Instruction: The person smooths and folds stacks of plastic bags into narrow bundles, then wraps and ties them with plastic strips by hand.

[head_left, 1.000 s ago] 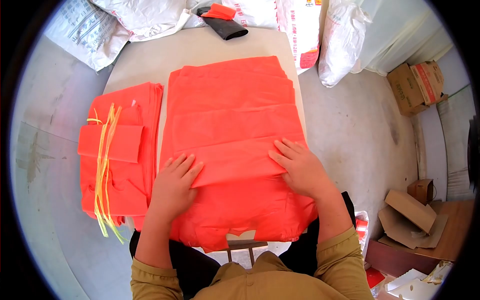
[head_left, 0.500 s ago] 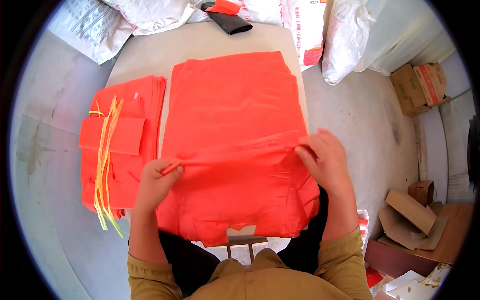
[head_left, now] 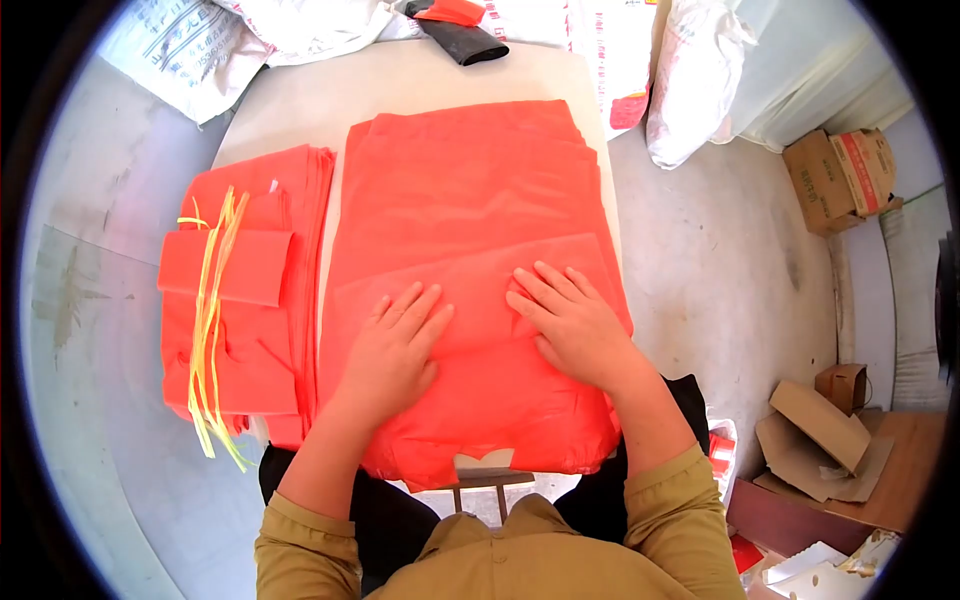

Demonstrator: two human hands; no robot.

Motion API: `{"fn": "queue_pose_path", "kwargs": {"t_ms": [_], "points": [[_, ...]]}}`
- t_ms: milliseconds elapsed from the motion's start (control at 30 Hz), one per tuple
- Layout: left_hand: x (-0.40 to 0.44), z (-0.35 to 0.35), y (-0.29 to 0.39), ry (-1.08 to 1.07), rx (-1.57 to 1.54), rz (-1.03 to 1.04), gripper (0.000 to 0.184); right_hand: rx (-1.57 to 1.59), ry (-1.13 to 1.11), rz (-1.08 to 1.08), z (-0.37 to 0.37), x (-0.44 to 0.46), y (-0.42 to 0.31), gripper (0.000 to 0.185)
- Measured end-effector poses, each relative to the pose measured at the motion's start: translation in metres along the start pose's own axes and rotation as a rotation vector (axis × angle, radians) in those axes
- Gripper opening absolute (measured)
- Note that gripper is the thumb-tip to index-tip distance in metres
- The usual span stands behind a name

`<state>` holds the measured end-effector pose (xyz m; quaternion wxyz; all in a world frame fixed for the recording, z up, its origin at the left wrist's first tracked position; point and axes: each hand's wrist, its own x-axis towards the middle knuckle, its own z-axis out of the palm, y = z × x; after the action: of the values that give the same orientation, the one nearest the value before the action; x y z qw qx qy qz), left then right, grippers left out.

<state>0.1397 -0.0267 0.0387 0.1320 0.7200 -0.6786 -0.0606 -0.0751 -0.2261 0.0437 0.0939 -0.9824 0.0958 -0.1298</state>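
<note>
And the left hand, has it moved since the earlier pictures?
Yes, the left hand has moved rightward, farther from the yellow strips.

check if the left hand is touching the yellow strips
Apart: the head view shows the left hand on the wide red sheets, while the yellow strips lie across the folded red stack at left, a clear gap between.
</note>
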Motion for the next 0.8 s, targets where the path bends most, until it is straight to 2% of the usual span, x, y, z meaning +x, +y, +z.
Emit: {"fn": "queue_pose_path", "kwargs": {"t_ms": [167, 367, 633, 800], "points": [[-0.002, 0.005, -0.005, 0.003, 0.059, -0.002, 0.062, -0.029, 0.062, -0.010, 0.013, 0.001, -0.001, 0.045], [-0.002, 0.015, -0.003, 0.106, 0.155, -0.017, 0.048, -0.044, 0.078, -0.009, 0.015, 0.004, -0.005, 0.043], [-0.001, 0.014, -0.003, 0.182, 0.183, -0.023, 0.045, -0.078, 0.080, -0.015, 0.020, 0.004, -0.005, 0.046], [-0.002, 0.017, -0.006, 0.233, 0.228, -0.030, 0.043, -0.034, 0.159, 0.034, 0.008, 0.006, -0.008, 0.037]]}}
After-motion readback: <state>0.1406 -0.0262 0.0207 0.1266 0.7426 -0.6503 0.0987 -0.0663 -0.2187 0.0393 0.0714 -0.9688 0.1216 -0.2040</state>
